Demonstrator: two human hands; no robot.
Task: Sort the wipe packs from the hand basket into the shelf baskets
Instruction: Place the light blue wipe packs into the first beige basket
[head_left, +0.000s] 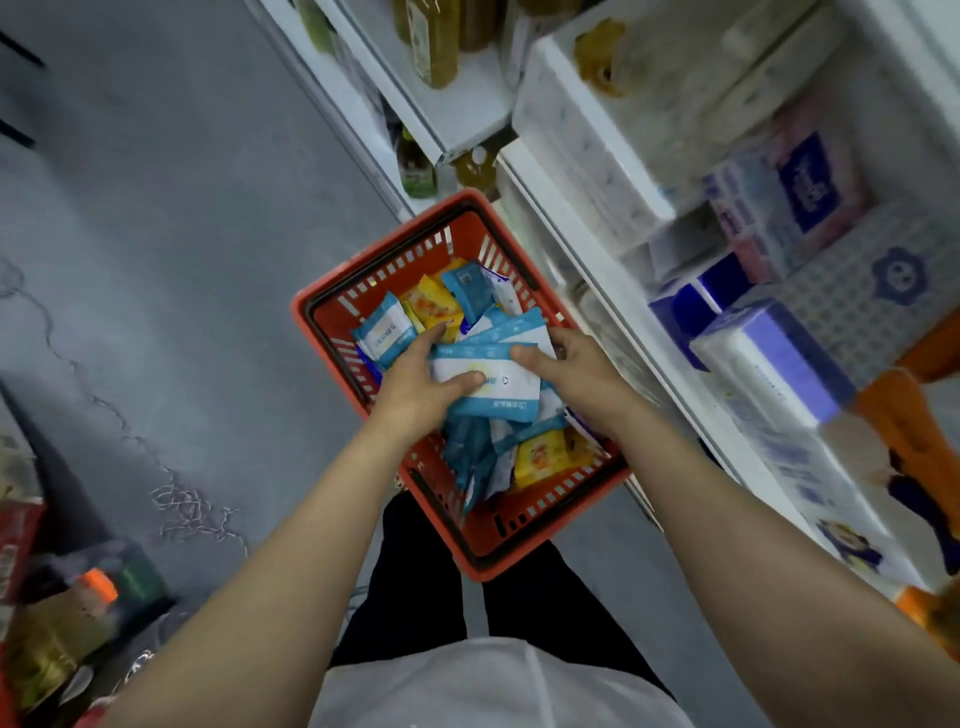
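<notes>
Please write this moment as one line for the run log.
stage: picking | both hands: left hand and right hand hold blue-and-white wipe packs | over: red hand basket | yellow packs: inside

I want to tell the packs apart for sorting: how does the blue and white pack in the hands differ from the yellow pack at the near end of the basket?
The blue and white pack is held by both hands, above the pile; the yellow pack lies untouched, partly buried. Colours differ: blue bands on white against yellow-orange. Both are flat soft packs in the red basket.

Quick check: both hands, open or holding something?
Left hand: holding the blue-and-white wipe pack, thumb on top.
Right hand: holding the same pack from the other end.
</notes>
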